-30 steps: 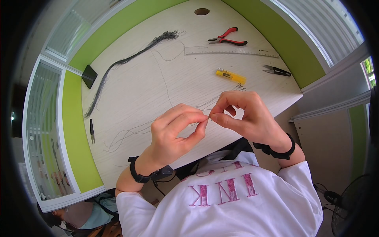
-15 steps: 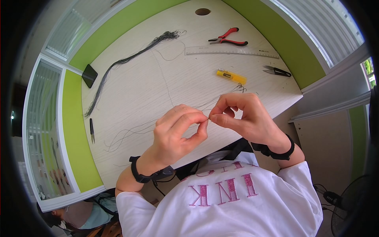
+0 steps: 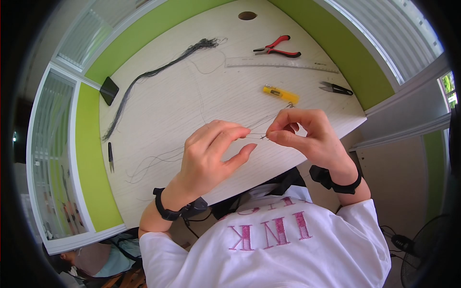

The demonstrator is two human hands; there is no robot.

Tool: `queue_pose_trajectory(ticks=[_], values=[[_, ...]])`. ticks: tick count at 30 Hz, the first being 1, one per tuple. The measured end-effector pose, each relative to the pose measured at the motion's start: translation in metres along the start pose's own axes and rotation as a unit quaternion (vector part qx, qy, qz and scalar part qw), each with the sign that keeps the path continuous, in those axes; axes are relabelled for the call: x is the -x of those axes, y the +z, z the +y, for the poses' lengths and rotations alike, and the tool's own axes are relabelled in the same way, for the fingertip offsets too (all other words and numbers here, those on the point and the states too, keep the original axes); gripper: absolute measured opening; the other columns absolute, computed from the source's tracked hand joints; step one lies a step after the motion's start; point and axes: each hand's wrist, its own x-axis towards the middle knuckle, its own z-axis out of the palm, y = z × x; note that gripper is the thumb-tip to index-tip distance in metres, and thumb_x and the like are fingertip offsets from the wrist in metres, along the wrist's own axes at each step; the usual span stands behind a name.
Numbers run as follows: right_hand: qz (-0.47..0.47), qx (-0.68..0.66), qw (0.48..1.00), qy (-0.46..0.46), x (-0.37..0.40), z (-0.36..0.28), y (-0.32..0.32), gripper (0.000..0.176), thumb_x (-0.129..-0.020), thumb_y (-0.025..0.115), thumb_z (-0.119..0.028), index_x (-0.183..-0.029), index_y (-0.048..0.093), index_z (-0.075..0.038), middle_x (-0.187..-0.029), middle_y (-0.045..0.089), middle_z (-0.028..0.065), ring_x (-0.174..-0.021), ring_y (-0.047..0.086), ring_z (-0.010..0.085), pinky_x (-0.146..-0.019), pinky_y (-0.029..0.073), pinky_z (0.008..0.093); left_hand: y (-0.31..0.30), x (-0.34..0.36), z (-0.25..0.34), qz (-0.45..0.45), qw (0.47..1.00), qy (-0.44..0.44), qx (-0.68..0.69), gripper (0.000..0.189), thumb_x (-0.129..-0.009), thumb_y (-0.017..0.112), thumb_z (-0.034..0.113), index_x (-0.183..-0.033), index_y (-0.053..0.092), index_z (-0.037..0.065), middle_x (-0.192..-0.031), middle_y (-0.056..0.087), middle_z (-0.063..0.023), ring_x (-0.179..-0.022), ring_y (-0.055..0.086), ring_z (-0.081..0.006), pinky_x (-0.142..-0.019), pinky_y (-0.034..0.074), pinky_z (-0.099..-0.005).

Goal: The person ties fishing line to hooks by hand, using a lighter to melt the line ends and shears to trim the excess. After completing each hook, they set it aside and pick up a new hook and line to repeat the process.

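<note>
The left hand (image 3: 211, 153) sat half open, thumb spread, fingertips on the thin strand (image 3: 254, 136); I could not tell whether it gripped. The strand spanned both hands over the table (image 3: 158, 110), long axis running left to right. I judged it light, limp, slippery (easily kinked): pinch near the end. The right hand (image 3: 307, 137) pinched it.
</note>
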Motion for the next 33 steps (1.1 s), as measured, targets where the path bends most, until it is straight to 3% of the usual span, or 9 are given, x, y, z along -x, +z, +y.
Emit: queue_pose_trajectory(ticks=[5,9,11,15,18,22,24,31,33], values=[[0.059,0.020,0.998,-0.013,0.008,0.017,-0.024,0.016,-0.080,0.064,-0.014,-0.079,0.064,0.002,-0.066,0.058,0.0003,-0.062,0.042,0.0070,-0.057,0.034,0.0223,-0.033,0.009,-0.014,-0.121,0.975,-0.188,-0.021,0.010,-0.073,0.071,0.001,-0.075,0.062,-0.001,-0.067,0.059,-0.0039,-0.049,0.045,-0.0077,-0.045,0.035,-0.0208],[0.120,0.007,0.991,0.066,0.014,0.046,-0.043,0.017,-0.079,0.064,-0.014,-0.082,0.065,0.002,-0.066,0.056,0.0001,-0.061,0.040,0.0056,-0.056,0.033,0.0219,-0.093,0.034,-0.040,-0.118,0.953,-0.253,-0.114,0.012,-0.077,0.070,0.004,-0.073,0.061,-0.003,-0.059,0.054,-0.0029,-0.049,0.044,-0.0049,-0.045,0.032,-0.0195],[0.141,0.056,0.984,0.096,0.016,0.062,-0.050,0.018,-0.079,0.065,-0.015,-0.082,0.065,0.003,-0.066,0.056,0.0005,-0.060,0.040,0.0063,-0.055,0.033,0.0222,-0.128,0.056,-0.049,-0.127,0.922,-0.345,-0.124,0.012,-0.080,0.066,0.005,-0.073,0.061,-0.003,-0.060,0.054,-0.0012,-0.051,0.045,-0.0045,-0.047,0.033,-0.0186],[0.114,0.077,0.984,0.115,0.013,0.071,-0.050,0.018,-0.080,0.064,-0.015,-0.083,0.064,0.003,-0.065,0.055,0.0010,-0.059,0.039,0.0069,-0.053,0.033,0.0234,-0.190,0.120,-0.061,-0.056,0.847,-0.527,-0.048,0.008,-0.083,0.062,0.005,-0.078,0.063,0.000,-0.063,0.055,0.0014,-0.054,0.045,-0.0032,-0.048,0.033,-0.0178],[0.099,0.110,0.985,0.089,0.002,0.071,-0.044,0.018,-0.079,0.063,-0.013,-0.083,0.064,0.004,-0.062,0.055,0.0036,-0.056,0.041,0.0082,-0.051,0.035,0.0247,-0.206,0.161,-0.062,-0.005,0.821,-0.571,-0.008,0.007,-0.084,0.061,0.006,-0.081,0.063,0.000,-0.064,0.055,0.0018,-0.055,0.045,-0.0026,-0.049,0.032,-0.0167],[0.112,0.167,0.978,0.061,-0.013,0.076,-0.042,0.016,-0.078,0.063,-0.011,-0.083,0.065,0.003,-0.064,0.060,0.0064,-0.055,0.048,0.0099,-0.052,0.040,0.0252,-0.183,0.189,-0.062,0.008,0.790,-0.613,0.004,0.007,-0.084,0.062,0.007,-0.082,0.063,0.000,-0.066,0.055,0.0016,-0.056,0.044,-0.0027,-0.050,0.033,-0.0164],[0.109,0.198,0.970,0.085,-0.015,0.079,-0.044,0.014,-0.076,0.063,-0.009,-0.083,0.065,0.003,-0.066,0.063,0.0087,-0.056,0.055,0.0121,-0.054,0.044,0.0260,-0.174,0.201,-0.063,0.039,0.804,-0.594,0.001,0.008,-0.084,0.063,0.007,-0.083,0.062,0.000,-0.067,0.055,0.0020,-0.057,0.044,-0.0022,-0.050,0.032,-0.0165],[0.111,0.205,0.967,0.100,-0.019,0.073,-0.043,0.013,-0.074,0.067,-0.008,-0.082,0.068,0.003,-0.068,0.064,0.0095,-0.058,0.056,0.0128,-0.055,0.045,0.0260,-0.170,0.204,-0.069,0.066,0.806,-0.589,0.004,0.005,-0.080,0.065,-0.001,-0.083,0.060,-0.001,-0.073,0.055,0.0018,-0.063,0.046,-0.0025,-0.058,0.036,-0.0159],[0.111,0.191,0.971,0.091,-0.017,0.076,-0.044,0.012,-0.077,0.066,-0.005,-0.084,0.068,0.004,-0.066,0.061,0.0058,-0.059,0.051,0.0088,-0.056,0.042,0.0225,-0.172,0.212,-0.076,0.039,0.852,-0.521,0.024,0.009,-0.077,0.065,-0.006,-0.082,0.059,-0.002,-0.079,0.054,0.0009,-0.065,0.046,-0.0032,-0.061,0.038,-0.0161]])
